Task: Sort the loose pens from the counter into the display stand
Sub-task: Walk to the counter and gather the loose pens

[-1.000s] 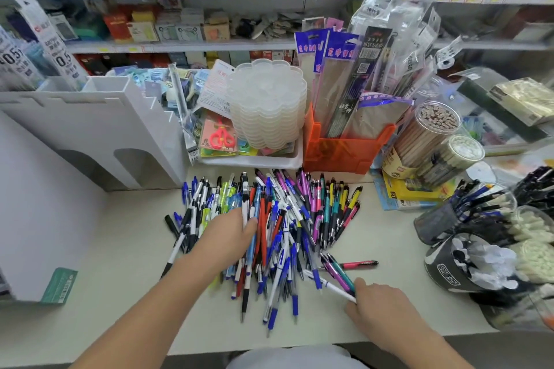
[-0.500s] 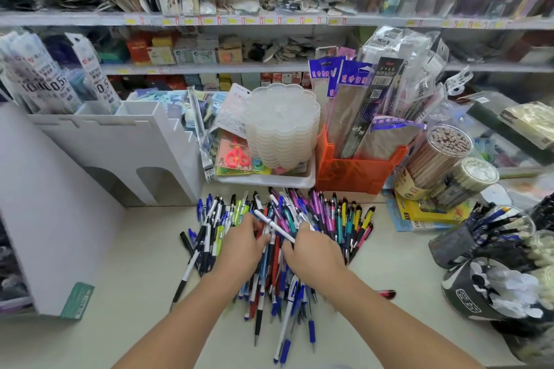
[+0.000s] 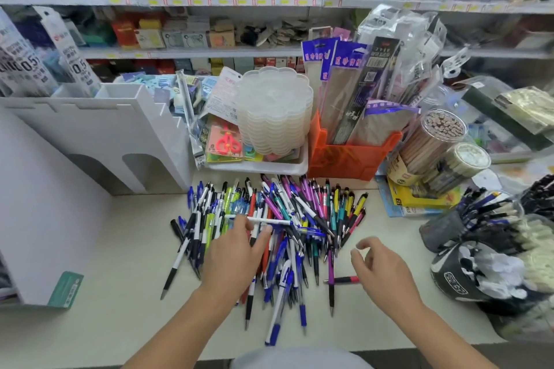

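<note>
A big pile of loose pens [image 3: 287, 219] in many colours lies on the cream counter [image 3: 120, 323]. The white stepped display stand [image 3: 99, 129] rises at the back left, its top slots open. My left hand [image 3: 236, 252] is over the left side of the pile and pinches a white pen [image 3: 271, 221] held crosswise between fingers and thumb. To the right of the pile, my right hand [image 3: 383, 266] hovers with loosely curled fingers and holds nothing. One red-and-black pen [image 3: 344, 279] lies apart, just left of that hand.
Behind the pile stand a white tray [image 3: 287, 169] with stacked clear boxes and an orange bin [image 3: 344, 159] of packaged refills. Pencil tubs [image 3: 431, 144] and dark cups full of pens [image 3: 467, 249] crowd the right side. A white box [image 3: 45, 234] stands at the left.
My right hand let go of the white pen and drew back to the right of the pile. My left hand now holds that pen alone. The camera has tilted up slightly.
</note>
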